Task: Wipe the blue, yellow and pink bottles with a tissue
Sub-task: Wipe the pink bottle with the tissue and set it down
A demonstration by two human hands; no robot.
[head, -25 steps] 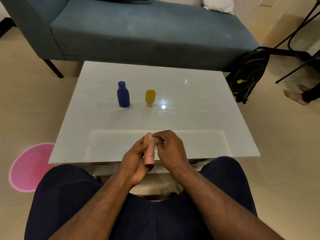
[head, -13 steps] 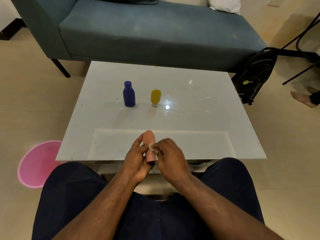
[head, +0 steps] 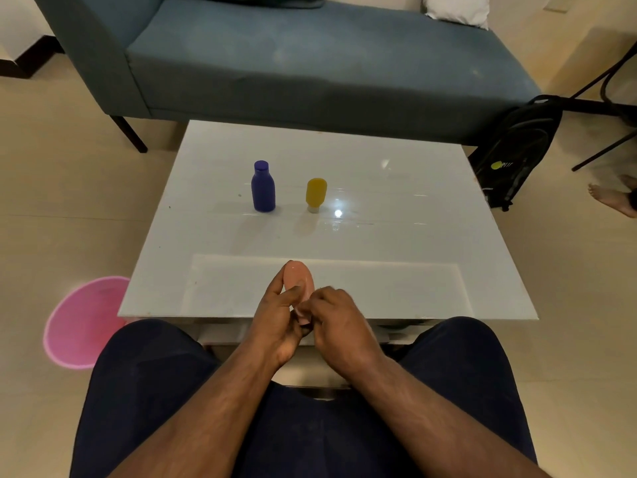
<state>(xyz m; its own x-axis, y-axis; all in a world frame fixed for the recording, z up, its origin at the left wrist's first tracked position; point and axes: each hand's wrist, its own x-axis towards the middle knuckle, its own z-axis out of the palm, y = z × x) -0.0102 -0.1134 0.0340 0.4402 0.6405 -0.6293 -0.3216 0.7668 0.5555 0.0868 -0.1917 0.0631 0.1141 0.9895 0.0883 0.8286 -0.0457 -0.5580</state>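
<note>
My left hand (head: pixel 277 317) grips the pink bottle (head: pixel 297 277) upright over the near edge of the white table (head: pixel 396 243). My right hand (head: pixel 339 326) presses a small tissue against the bottle's lower right side; the tissue is almost hidden by my fingers. The blue bottle (head: pixel 263 188) stands upright at the table's middle left. Just to its right, the yellow bottle (head: pixel 315 194) stands on its cap.
A teal sofa (head: pixel 310 63) runs behind the table. A black backpack (head: pixel 517 150) leans at the right, with chair legs and another person's bare foot (head: pixel 613 200) beyond it. A pink round bin (head: pixel 82 322) sits on the floor at the left. My knees are below the table edge.
My right hand has slid from the top of the pink bottle down to its lower part. The bottle's rounded top now shows. The camera has shifted slightly.
</note>
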